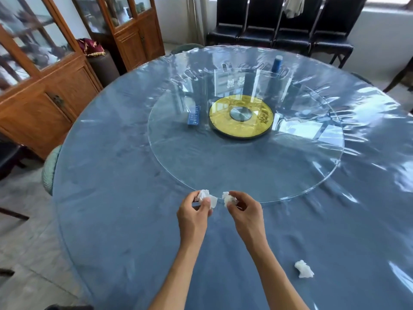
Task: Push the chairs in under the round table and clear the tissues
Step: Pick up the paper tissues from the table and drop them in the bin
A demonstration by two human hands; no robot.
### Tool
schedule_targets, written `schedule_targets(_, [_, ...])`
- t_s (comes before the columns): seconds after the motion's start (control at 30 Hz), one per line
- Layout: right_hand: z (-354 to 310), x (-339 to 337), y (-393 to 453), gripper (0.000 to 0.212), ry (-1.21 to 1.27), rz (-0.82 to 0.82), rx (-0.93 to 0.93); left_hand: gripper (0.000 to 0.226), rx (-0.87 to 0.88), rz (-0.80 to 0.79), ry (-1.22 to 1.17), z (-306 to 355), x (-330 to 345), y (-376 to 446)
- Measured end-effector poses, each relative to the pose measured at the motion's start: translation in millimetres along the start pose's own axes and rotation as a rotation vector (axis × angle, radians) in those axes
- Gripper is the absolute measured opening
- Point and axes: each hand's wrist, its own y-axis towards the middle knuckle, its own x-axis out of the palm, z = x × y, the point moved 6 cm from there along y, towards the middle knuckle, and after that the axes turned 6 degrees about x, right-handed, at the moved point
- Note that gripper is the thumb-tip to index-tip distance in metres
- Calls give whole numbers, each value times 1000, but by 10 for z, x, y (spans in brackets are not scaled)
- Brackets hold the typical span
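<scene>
You've got a tissue in each hand here: your left hand (194,214) pinches one crumpled white wad (207,198) between thumb and fingertips, and your right hand (245,211) pinches a smaller wad (228,198) the same way. Both sit right at your fingertips, nearly touching each other, just over the near rim of the glass turntable (245,166). A third tissue (304,269) lies loose on the round table (125,220), well off to the right of your right forearm and closer to you. All three are scrunched, bright white and lumpy against the blue plastic-covered cloth. A green chair (49,168) peeks out at the table's left edge, tucked close against it.
</scene>
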Motion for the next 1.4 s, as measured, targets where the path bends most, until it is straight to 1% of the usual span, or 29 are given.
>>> schedule_targets(0.1, [-13, 8, -74, 19, 1, -46, -26, 12, -39, -28, -85, 11, 114, -83])
schedule_targets(0.2, [7, 50, -145, 29, 27, -91, -38, 18, -64, -75, -98, -62, 220, -127])
schedule_targets(0.33, [74, 51, -213, 12, 64, -84, -22, 23, -55, -154, -29, -118, 360, -179])
schedule_targets(0.37, [105, 49, -225, 11, 49, -82, -15, 24, -57, -170, -14, -125, 396, -195])
schedule_targets(0.47, [193, 12, -250, 21, -3, -78, -11, 17, -69, -208, -30, -129, 524, -266])
schedule_targets(0.53, [202, -33, -261, 26, 8, -61, -24, 13, -56, -215, -19, -138, 589, -300])
schedule_targets(0.63, [237, -134, -274, 25, 55, -57, -11, 16, -60, -232, 8, -172, 684, -355])
schedule_targets(0.73, [371, -275, -288, 17, 145, -71, 54, 19, -60, -248, 51, -214, 748, -394])
schedule_targets(0.77, [429, -337, -294, 16, 163, -60, 88, 19, -48, -259, 75, -222, 774, -405])
schedule_targets(0.83, [543, -487, -302, 20, 171, -12, 151, 19, -28, -291, 124, -239, 842, -435])
schedule_targets(0.97, [698, -835, -301, 20, 171, 103, 162, 21, -27, -344, 183, -309, 972, -520])
schedule_targets(1.07, [876, -1206, -270, 16, 85, 251, 197, 20, -61, -357, 191, -407, 1029, -586])
schedule_targets(1.2, [1252, -1699, -252, 25, -125, 422, 274, 16, -107, -370, 191, -513, 1085, -659])
schedule_targets(1.3, [1552, -1924, -251, 33, -370, 435, 354, 13, -127, -374, 183, -570, 1120, -693])
schedule_targets(1.4, [1770, -1961, -272, 37, -470, 375, 417, 11, -156, -384, 169, -602, 1155, -732])
